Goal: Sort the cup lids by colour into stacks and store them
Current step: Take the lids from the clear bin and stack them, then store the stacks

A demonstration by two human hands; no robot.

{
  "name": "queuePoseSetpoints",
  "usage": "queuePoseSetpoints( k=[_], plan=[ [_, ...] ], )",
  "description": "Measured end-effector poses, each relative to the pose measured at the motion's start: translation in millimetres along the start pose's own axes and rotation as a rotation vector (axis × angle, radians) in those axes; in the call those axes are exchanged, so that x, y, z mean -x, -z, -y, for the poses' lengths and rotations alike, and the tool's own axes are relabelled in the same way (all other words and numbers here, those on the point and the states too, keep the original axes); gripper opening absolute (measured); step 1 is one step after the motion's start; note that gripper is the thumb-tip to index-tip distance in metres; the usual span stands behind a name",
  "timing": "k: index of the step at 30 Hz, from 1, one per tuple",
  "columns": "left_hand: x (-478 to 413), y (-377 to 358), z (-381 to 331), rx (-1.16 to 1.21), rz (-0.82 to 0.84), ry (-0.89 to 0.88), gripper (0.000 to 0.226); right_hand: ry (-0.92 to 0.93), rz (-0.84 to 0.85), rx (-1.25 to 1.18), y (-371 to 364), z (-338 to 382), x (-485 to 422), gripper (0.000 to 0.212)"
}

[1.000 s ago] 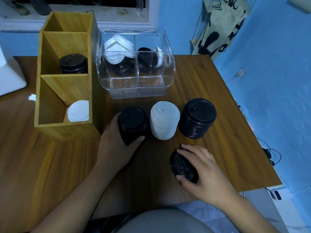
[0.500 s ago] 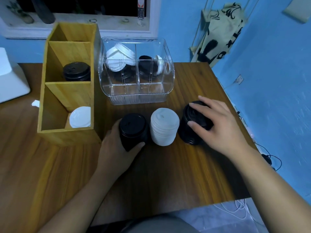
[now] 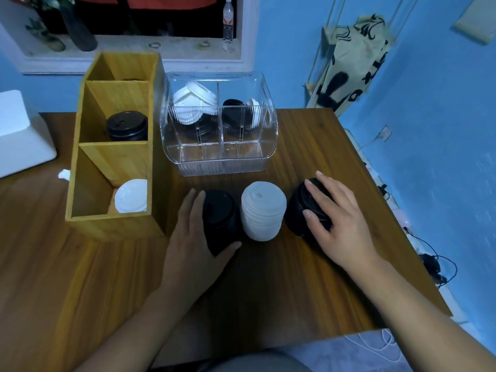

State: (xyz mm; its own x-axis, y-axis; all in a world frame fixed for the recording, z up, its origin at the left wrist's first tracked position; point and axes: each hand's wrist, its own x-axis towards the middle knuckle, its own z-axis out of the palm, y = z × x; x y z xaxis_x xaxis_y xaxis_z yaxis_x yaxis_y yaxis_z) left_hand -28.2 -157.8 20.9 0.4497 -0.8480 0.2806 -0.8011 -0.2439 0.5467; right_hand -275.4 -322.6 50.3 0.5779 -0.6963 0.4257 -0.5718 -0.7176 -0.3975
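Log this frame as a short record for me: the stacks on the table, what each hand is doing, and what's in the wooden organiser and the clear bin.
Stacks on table: left black stack, white stack, right black stack, in a row
Left hand: grips the left black stack from the side
Right hand: rests on top of the right black stack
Wooden organiser: black lids in middle compartment, white lid in near one
Clear bin: loose lids, white and black

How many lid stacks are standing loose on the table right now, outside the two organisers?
3. A black stack at left, gripped by the left hand; a white stack in the middle; a black stack at right, under the right hand. Lids inside the organisers are not counted.
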Motion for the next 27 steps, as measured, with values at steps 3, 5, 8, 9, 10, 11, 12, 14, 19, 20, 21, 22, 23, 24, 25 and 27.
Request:
queuePoseSetpoints(
  k=[3, 5, 8, 9, 10, 11, 12, 14, 19, 20, 21, 22, 23, 24, 25, 27],
  plan=[
    [-1.9, -3.9, -11.0, -0.007, -0.014, -0.066, 0.107, -0.014, 0.054, -0.005, 5.3, 0.1, -1.5, 0.052],
    [-4.6, -8.6, -15.1, -0.026, -0.022, -0.096, 0.100, -0.021, 0.076, -0.021, 10.5, -1.4, -1.9, 0.054],
    [-11.1, -15.6, -16.6, -0.027, -0.014, -0.098, 0.095, -0.071, 0.080, -0.057, 18.9, -3.6, 0.3, 0.054],
    [-13.4, -18.3, -17.8, -0.026, -0.005, -0.096, 0.095, -0.089, 0.078, -0.061, 21.1, -4.8, 2.8, 0.054],
    [-15.6, -21.3, -19.8, -0.028, 0.004, -0.095, 0.096, -0.103, 0.071, -0.061, 23.2, -5.9, 6.2, 0.054],
    [-17.8, -24.3, -22.5, -0.033, 0.011, -0.098, 0.097, -0.115, 0.059, -0.061, 25.3, -7.2, 9.6, 0.054],
    [-20.4, -27.5, -26.1, -0.039, 0.014, -0.103, 0.097, -0.128, 0.045, -0.059, 27.6, -8.5, 13.4, 0.054],
    [-26.7, -34.9, -34.8, -0.045, 0.014, -0.119, 0.097, -0.160, 0.012, -0.050, 33.1, -11.3, 20.9, 0.054],
    [-47.7, -58.2, -58.8, -0.075, 0.030, -0.146, 0.095, -0.202, -0.030, 0.001, 40.7, -16.5, 39.2, 0.052],
    [-51.7, -63.0, -63.4, -0.078, 0.035, -0.147, 0.094, -0.202, -0.030, 0.008, 40.9, -16.7, 41.0, 0.055],
    [-55.8, -67.5, -68.0, -0.082, 0.039, -0.151, 0.093, -0.204, -0.030, 0.010, 40.9, -16.9, 41.5, 0.056],
    [-60.3, -72.0, -72.3, -0.083, 0.044, -0.155, 0.091, -0.207, -0.029, 0.012, 40.7, -17.0, 41.7, 0.056],
    [-65.0, -76.2, -76.2, -0.083, 0.052, -0.160, 0.090, -0.210, -0.028, 0.016, 40.7, -16.7, 41.7, 0.056],
    [-69.8, -79.9, -79.9, -0.082, 0.063, -0.168, 0.088, -0.211, -0.026, 0.022, 40.9, -16.5, 42.0, 0.056],
    [-75.0, -83.3, -82.8, -0.084, 0.075, -0.180, 0.087, -0.210, -0.024, 0.027, 41.3, -16.5, 42.5, 0.056],
    [-86.3, -88.3, -87.2, -0.101, 0.101, -0.213, 0.085, -0.214, -0.024, 0.035, 42.5, -18.2, 44.6, 0.056]
  ],
)
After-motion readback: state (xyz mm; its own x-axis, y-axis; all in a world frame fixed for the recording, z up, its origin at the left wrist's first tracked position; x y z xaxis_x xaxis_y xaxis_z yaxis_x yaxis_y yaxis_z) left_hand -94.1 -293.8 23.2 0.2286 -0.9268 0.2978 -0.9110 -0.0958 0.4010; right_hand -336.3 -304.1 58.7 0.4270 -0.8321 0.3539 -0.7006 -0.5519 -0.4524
